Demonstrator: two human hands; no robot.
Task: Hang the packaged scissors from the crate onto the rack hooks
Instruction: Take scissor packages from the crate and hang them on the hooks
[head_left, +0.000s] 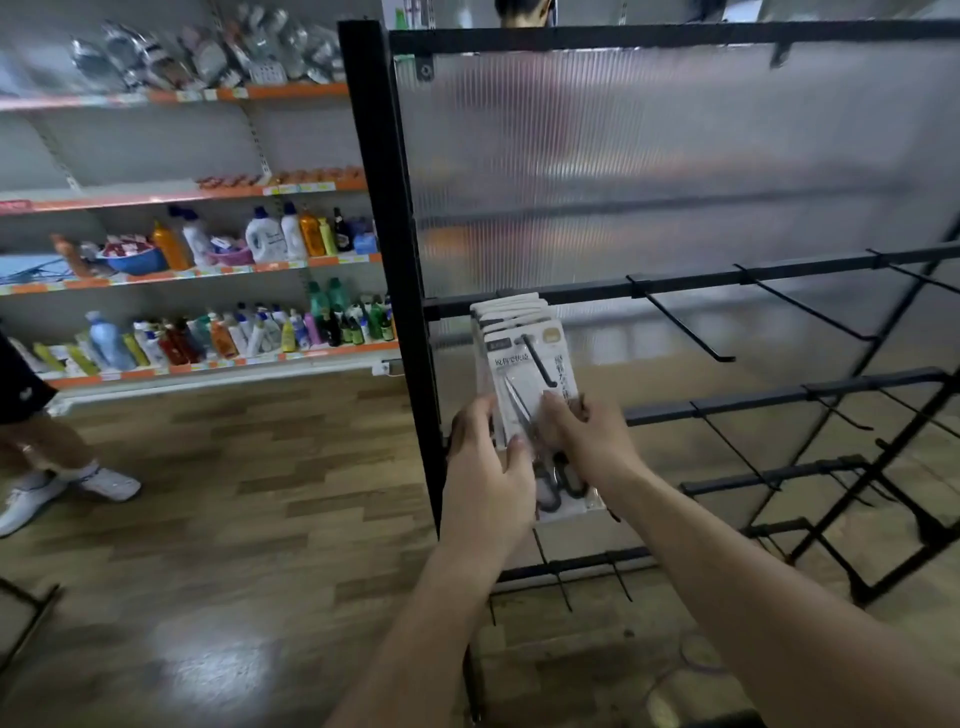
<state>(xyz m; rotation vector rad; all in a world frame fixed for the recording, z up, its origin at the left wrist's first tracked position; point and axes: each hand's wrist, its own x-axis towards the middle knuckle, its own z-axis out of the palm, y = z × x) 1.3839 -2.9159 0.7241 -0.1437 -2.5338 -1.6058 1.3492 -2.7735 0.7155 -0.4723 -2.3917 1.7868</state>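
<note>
A: Where are the packaged scissors (530, 395) sitting right now?

B: They are hanging as a stack on the leftmost hook (537, 361) of the rack (395, 218), just inside its black upright. The front pack is facing the camera, its long axis running straight down, blades up and black handles at the bottom.

A: And what are the hands doing?

B: Both are closing on the stack's lower half. The left hand (485, 457) is cupping the left edge, fingers curled round the back and thumb pressing on the front. The right hand (582, 431) is pinching the right edge with its fingers bent over the front pack. Neither is open; each is gripping cards.

A: Which way is the coming move pointing?

B: I judge the packs are being squared or pushed back along the hook, toward the ribbed plastic panel (649, 156). The hook's upturned tip is showing through the top hole, so the front pack is seated already.

A: Anything in the way?

B: Not much. About 4 bare hooks (685, 327) are jutting out to the right, well apart from the hands. Lower crossbars are sitting beneath the packs. The crate is not in view. Shelves of bottles (260, 332) are standing far left, and another person's legs are showing at the left edge.
</note>
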